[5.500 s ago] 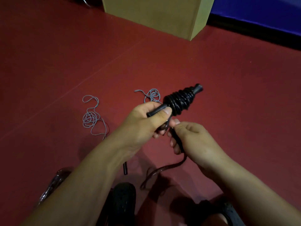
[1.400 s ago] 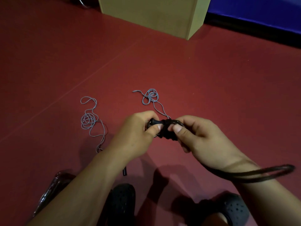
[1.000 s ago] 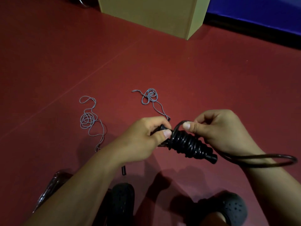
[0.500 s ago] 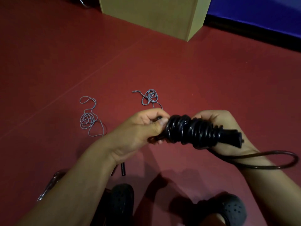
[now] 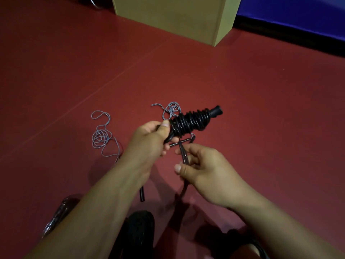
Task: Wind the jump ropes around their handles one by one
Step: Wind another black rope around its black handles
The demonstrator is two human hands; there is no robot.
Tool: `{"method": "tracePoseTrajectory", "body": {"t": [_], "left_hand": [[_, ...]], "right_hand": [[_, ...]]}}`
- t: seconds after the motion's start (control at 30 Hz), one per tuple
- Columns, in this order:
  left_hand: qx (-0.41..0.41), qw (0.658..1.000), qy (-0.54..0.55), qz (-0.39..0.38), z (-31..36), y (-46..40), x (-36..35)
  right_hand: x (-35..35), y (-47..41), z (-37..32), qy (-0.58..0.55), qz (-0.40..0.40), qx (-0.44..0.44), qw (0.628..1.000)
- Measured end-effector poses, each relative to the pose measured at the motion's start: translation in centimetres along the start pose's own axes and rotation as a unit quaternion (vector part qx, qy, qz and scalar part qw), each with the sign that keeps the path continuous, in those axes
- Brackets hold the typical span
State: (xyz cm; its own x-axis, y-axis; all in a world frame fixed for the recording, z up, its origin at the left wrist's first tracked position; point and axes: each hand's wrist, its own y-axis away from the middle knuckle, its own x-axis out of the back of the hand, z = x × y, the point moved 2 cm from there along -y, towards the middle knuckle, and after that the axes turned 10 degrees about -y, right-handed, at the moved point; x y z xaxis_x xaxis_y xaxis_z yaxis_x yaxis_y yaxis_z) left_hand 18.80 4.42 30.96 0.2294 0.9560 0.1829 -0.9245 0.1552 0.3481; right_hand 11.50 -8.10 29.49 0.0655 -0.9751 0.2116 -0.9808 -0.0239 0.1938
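Observation:
My left hand grips the near end of a black jump rope bundle, its handles wrapped in many turns of black rope and pointing up and to the right. Below it my right hand pinches the loose black rope, which runs from the bundle down between the fingers toward the floor. A grey jump rope lies on the red floor in two tangles, one at the left and one behind the bundle. One black handle of it shows beside my left forearm.
A tan wooden box stands at the back, with a blue mat to its right. Black shoes are at the bottom edge. A clear plastic bag lies at the lower left on the red floor.
The bundle has swung from pointing right to pointing up and right. My right hand has left the bundle, dropped below it and now pinches the loose rope; the big loop at right is gone.

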Motion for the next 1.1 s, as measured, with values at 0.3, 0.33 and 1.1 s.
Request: {"method": "tracePoseTrajectory", "body": {"t": [0.3,0.33,1.1], "left_hand": [[-0.140,0.960,-0.221,0.098,-0.7,-0.1,0.5],[-0.145,0.959,-0.225,0.099,-0.7,-0.1,0.5],[-0.162,0.907,-0.365,0.134,-1.2,-0.9,1.3]], "right_hand": [[-0.8,0.6,-0.7,0.019,0.002,-0.036,0.999],[-0.9,0.7,-0.8,0.019,-0.002,-0.041,0.999],[0.9,2.4,-2.6,-0.177,-0.087,-0.104,0.975]]}}
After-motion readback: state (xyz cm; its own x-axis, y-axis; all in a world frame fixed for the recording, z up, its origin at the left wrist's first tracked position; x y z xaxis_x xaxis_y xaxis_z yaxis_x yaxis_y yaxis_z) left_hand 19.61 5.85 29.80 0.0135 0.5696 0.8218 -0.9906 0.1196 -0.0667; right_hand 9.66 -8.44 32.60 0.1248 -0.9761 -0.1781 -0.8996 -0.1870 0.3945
